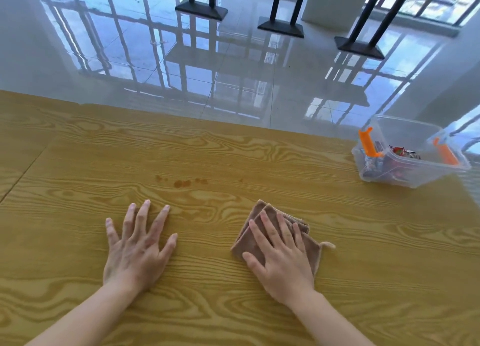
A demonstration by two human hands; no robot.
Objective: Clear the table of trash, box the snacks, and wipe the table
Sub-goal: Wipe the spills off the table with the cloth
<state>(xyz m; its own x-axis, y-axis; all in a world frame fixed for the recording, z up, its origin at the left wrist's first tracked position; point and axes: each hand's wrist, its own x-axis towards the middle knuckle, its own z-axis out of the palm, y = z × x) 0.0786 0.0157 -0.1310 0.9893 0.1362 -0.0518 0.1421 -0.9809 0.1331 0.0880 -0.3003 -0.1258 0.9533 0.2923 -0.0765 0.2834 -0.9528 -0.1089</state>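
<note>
A folded brown cloth (255, 235) lies on the wooden table (285, 164), and my right hand (281, 257) presses flat on top of it with fingers spread. My left hand (137, 249) rests flat on the bare wood to the left, fingers apart, holding nothing. A row of small reddish-brown stains (181, 182) marks the table just beyond both hands. A clear plastic box (410, 175) with orange latches stands at the far right edge, open, with several snack packets (405, 152) inside.
The table's far edge runs diagonally from upper left to right. Beyond it is a glossy tiled floor (233, 73) with black table bases (281, 27). A seam in the tabletop crosses at the left.
</note>
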